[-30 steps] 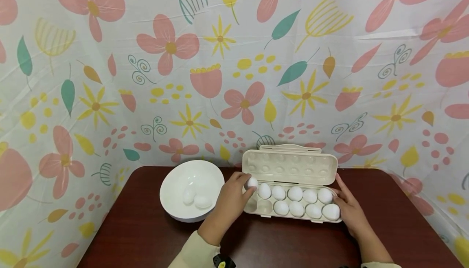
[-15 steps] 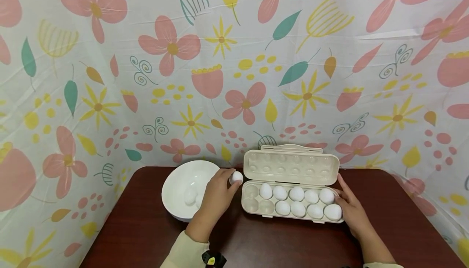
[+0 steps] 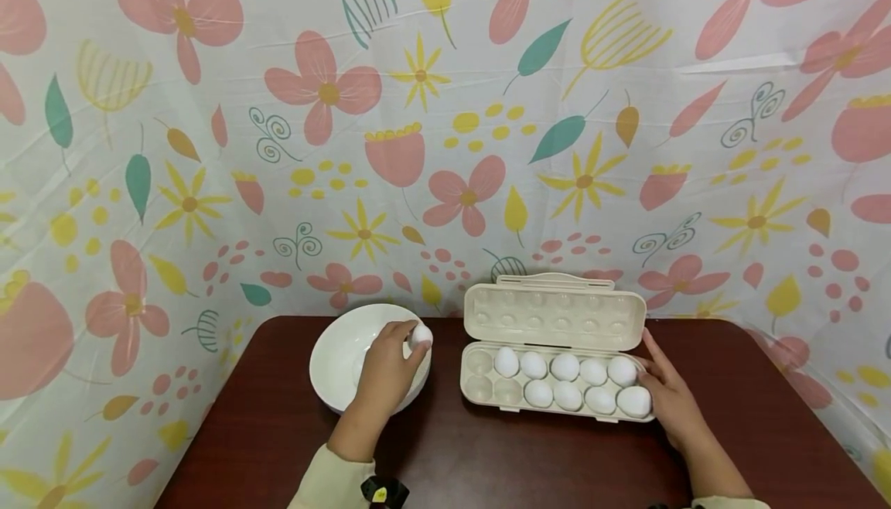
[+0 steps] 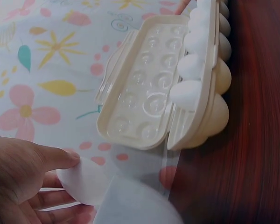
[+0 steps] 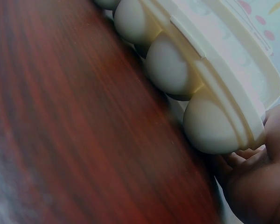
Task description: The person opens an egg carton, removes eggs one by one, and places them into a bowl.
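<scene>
Over the right side of a white bowl [image 3: 327,374], my left hand [image 3: 383,370] pinches a white egg [image 3: 421,335] between thumb and fingers. The left wrist view shows that egg [image 4: 85,181] beside the bowl's edge [image 4: 135,205]; the bowl's inside is mostly hidden behind the hand in the head view. To the right lies a cream egg carton [image 3: 553,315], lid raised. Several white eggs [image 3: 565,367] sit in its cups, with bare cups at the left end. My right hand [image 3: 671,408] holds the carton's right end, its fingers [image 5: 245,161] partly hidden beneath it.
Bowl and carton stand on a dark red-brown wooden table [image 3: 543,462], a gap of tabletop between them. A flower-patterned cloth [image 3: 445,145] hangs behind the table and along its sides, close behind the carton's lid.
My left hand has lifted an egg out of the carton's back left cup and carried it left over the bowl. The right hand stays at the carton's end.
</scene>
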Motion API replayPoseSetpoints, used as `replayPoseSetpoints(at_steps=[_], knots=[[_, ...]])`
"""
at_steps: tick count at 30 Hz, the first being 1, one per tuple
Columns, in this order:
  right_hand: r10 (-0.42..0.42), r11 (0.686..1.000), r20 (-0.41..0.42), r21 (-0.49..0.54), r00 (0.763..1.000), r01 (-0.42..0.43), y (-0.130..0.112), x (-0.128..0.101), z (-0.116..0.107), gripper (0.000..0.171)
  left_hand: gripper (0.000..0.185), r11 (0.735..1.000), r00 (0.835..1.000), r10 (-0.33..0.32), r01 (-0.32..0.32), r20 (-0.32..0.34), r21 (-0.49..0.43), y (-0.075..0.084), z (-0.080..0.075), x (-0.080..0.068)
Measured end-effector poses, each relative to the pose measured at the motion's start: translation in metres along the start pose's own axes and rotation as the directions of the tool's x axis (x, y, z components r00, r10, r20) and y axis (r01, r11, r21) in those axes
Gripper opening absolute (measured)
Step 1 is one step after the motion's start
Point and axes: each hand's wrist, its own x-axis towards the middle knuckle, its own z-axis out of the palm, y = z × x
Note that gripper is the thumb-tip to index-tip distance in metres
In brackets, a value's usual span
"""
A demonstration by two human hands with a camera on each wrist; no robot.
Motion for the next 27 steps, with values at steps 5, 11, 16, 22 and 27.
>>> replayPoseSetpoints(at_steps=[5,11,16,22,27], knots=[[0.008,1.0,0.002,0.011,1.0,-0.008,0.0,0.0,0.0,0.065,0.04,0.999,0.999,-0.037,0.036,0.017,0.04,-0.011,-0.006,-0.002],[0.011,1.0,-0.009,0.002,1.0,-0.011,0.0,0.001,0.0,0.065,0.035,0.997,0.996,-0.059,0.056,0.065,0.057,-0.022,-0.015,-0.007],[0.021,1.0,-0.005,-0.002,1.0,-0.021,0.001,0.001,0.0,0.066,0.032,0.996,0.991,-0.063,0.055,0.116,0.07,-0.028,-0.021,-0.01],[0.019,1.0,0.007,0.005,1.0,-0.019,0.001,0.001,0.0,0.066,0.027,0.993,0.986,-0.081,0.068,0.143,0.094,-0.033,-0.024,-0.013],[0.009,1.0,0.001,0.019,1.0,-0.009,0.0,0.001,0.0,0.066,0.025,0.994,0.987,-0.082,0.07,0.141,0.087,-0.035,-0.028,-0.015]])
